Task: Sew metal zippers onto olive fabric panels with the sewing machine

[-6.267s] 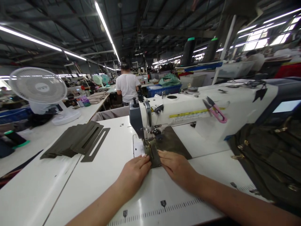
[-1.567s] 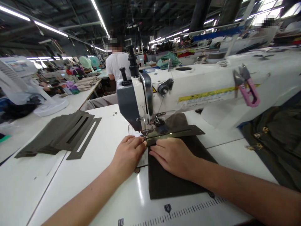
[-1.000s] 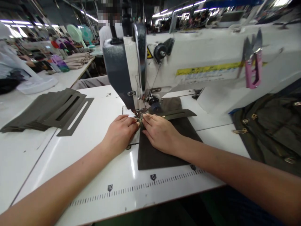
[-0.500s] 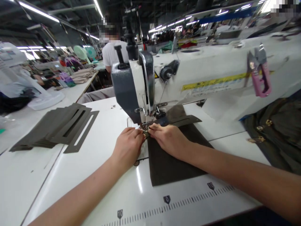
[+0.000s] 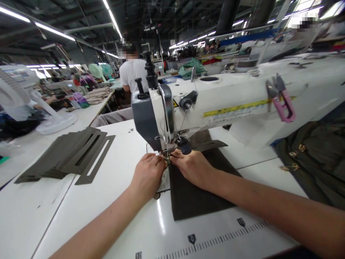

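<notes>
A dark olive fabric panel [image 5: 199, 194] lies flat under the sewing machine head [image 5: 147, 118], its near corner reaching toward the ruler marks. My left hand [image 5: 149, 174] is closed at the panel's left edge, fingertips pinched close by the presser foot [image 5: 166, 155]. From the other side, my right hand [image 5: 192, 165] pinches the same panel, its wrist resting over the cloth. The fingertips of both hands nearly meet at the needle area and partly hide what they grip. Behind the right hand, a slotted olive piece [image 5: 210, 144] lies over the fabric.
To the left, a fanned stack of slotted olive pieces [image 5: 56, 154] lies on the white table [image 5: 107, 212]. Pink-handled snips [image 5: 283, 104] hang on the machine arm. Dark cloth with metal hardware [image 5: 318, 162] is heaped at right. A white fan [image 5: 51, 115] and a person [image 5: 133, 73] are beyond.
The camera view has shifted a little, so the machine and table appear slightly lower. Both hands stay pinched beside the presser foot; the panel shows little movement.
</notes>
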`<state>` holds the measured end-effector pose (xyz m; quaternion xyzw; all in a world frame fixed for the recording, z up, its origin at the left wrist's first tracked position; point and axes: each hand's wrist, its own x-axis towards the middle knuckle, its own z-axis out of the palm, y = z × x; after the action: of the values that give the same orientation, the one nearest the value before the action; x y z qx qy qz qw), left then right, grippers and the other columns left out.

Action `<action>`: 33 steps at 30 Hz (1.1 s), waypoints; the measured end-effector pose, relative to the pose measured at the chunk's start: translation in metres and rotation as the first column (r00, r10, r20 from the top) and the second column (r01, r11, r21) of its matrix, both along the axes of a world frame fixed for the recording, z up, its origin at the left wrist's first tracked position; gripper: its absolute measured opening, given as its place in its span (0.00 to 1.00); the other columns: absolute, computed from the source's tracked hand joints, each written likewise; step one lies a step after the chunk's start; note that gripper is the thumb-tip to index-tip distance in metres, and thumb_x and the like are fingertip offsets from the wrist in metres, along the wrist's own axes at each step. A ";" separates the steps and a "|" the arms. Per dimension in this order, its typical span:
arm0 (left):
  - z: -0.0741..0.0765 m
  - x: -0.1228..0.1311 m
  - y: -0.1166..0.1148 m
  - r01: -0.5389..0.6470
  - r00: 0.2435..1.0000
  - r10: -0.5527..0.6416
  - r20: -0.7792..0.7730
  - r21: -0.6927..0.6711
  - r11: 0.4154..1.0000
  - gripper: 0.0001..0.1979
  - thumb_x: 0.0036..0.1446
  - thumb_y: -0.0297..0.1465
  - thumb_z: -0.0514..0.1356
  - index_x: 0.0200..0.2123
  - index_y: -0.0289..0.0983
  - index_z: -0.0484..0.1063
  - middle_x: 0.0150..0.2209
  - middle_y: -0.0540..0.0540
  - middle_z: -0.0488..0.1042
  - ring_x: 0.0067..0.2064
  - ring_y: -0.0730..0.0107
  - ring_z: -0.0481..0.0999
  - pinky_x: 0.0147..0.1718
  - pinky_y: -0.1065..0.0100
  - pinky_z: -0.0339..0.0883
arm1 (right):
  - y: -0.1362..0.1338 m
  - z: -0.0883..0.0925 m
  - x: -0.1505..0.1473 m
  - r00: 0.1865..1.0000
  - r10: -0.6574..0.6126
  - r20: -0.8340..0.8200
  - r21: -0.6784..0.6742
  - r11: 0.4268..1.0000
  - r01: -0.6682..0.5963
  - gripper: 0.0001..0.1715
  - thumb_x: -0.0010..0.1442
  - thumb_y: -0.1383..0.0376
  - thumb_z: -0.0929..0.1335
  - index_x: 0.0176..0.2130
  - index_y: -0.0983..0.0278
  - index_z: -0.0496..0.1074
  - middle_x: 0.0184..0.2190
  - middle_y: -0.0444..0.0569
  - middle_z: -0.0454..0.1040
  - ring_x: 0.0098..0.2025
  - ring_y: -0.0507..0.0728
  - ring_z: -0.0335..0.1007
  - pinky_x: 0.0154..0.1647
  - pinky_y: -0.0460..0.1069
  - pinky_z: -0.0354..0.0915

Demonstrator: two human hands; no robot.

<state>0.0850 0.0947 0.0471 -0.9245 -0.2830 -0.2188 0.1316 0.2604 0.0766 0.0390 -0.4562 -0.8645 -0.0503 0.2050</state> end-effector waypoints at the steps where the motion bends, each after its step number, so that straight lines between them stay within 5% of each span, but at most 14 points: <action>1: -0.001 0.000 0.000 -0.006 1.000 0.006 0.001 0.002 1.000 0.08 0.58 0.24 0.52 0.29 0.32 0.69 0.31 0.43 0.74 0.33 0.64 0.74 0.39 0.61 0.68 | 0.000 0.000 0.000 1.000 0.001 -0.002 -0.002 1.000 -0.001 0.12 0.58 0.74 0.61 0.38 0.66 0.73 0.41 0.52 0.74 0.38 0.56 0.71 0.36 0.49 0.66; 15: -0.009 -0.003 0.003 -0.055 0.997 0.057 0.057 -0.035 0.998 0.06 0.56 0.23 0.53 0.31 0.33 0.70 0.35 0.41 0.75 0.36 0.63 0.75 0.39 0.60 0.69 | 0.007 0.001 0.009 0.993 0.058 -0.102 -0.028 0.998 -0.061 0.08 0.59 0.67 0.63 0.38 0.64 0.72 0.38 0.49 0.74 0.42 0.56 0.69 0.46 0.51 0.62; 18: -0.001 -0.011 -0.003 -0.046 0.997 0.050 0.058 -0.073 0.996 0.07 0.57 0.24 0.53 0.32 0.35 0.71 0.38 0.43 0.75 0.38 0.63 0.75 0.42 0.59 0.68 | -0.002 0.003 0.035 0.995 -0.097 -0.031 0.037 0.995 0.098 0.13 0.57 0.64 0.65 0.42 0.67 0.70 0.42 0.54 0.72 0.45 0.61 0.66 0.49 0.58 0.58; 21: 0.014 -0.021 -0.025 0.002 0.998 0.012 0.065 -0.202 0.979 0.09 0.58 0.24 0.52 0.35 0.38 0.72 0.37 0.46 0.75 0.37 0.66 0.75 0.45 0.58 0.65 | -0.033 0.005 0.053 0.956 -0.285 0.068 0.066 0.958 0.281 0.12 0.56 0.71 0.62 0.39 0.70 0.71 0.37 0.59 0.72 0.40 0.63 0.67 0.39 0.56 0.62; 24: 0.025 -0.025 -0.054 0.085 0.993 -0.058 0.104 -0.280 0.956 0.10 0.59 0.24 0.50 0.36 0.37 0.71 0.35 0.46 0.75 0.36 0.66 0.73 0.45 0.59 0.63 | -0.075 0.012 0.047 0.976 -0.216 0.018 -0.109 0.970 0.217 0.12 0.55 0.72 0.61 0.31 0.65 0.72 0.30 0.51 0.70 0.33 0.58 0.67 0.34 0.51 0.61; 27: 0.028 -0.020 -0.073 0.110 0.988 -0.072 0.138 -0.294 0.949 0.10 0.60 0.25 0.50 0.40 0.37 0.70 0.37 0.45 0.73 0.38 0.65 0.71 0.42 0.60 0.64 | -0.100 0.024 0.028 0.971 -0.208 -0.118 -0.346 0.925 0.156 0.14 0.57 0.70 0.60 0.25 0.63 0.70 0.26 0.46 0.69 0.30 0.54 0.67 0.31 0.47 0.59; 33: 0.017 -0.005 -0.060 0.081 0.991 -0.050 0.121 -0.267 0.960 0.10 0.59 0.26 0.52 0.42 0.38 0.69 0.41 0.45 0.71 0.43 0.63 0.68 0.42 0.60 0.62 | -0.098 0.044 0.014 0.885 -0.348 -0.309 -0.572 0.811 0.120 0.11 0.56 0.66 0.60 0.25 0.63 0.66 0.23 0.45 0.70 0.29 0.55 0.67 0.29 0.47 0.57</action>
<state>0.0796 0.0344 0.0638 -0.9288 -0.2865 -0.2341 -0.0196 0.2744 -0.0213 0.0831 -0.6005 -0.7184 0.2628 0.2328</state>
